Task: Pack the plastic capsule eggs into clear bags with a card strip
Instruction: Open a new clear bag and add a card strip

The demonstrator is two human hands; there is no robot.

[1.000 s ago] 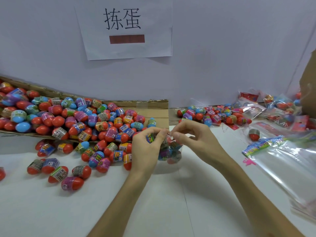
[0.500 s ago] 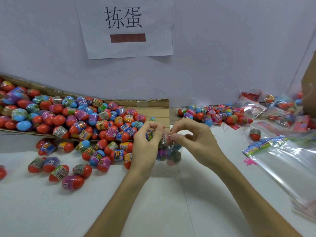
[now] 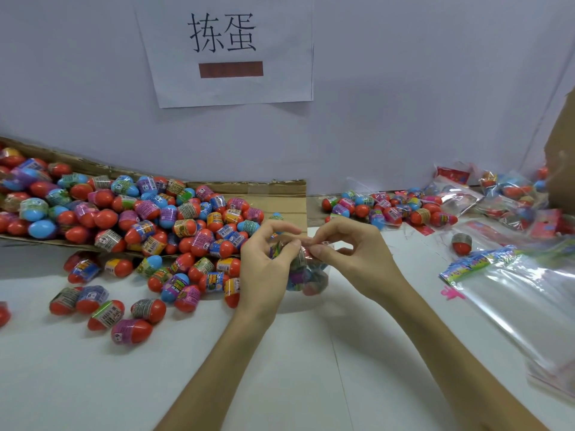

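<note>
Box [image 3: 289, 197]: landmark; eggs [image 3: 140, 219] heaped in it, spilling past its front edge. Your bag [image 3: 311, 279] held just off box's front right corner. Bag film probably thin, soft, slippery, light; eggs inside hard, smooth, likely to roll and shift weight. Grip at mouth, not belly. Looks: clear, few eggs bunched low, purple, blue, red. Your left hand [image 3: 264, 269] and right hand [image 3: 351, 259], same corner: thumb and forefinger of each pinch bag's top edge, other fingers loosely curled.
</note>
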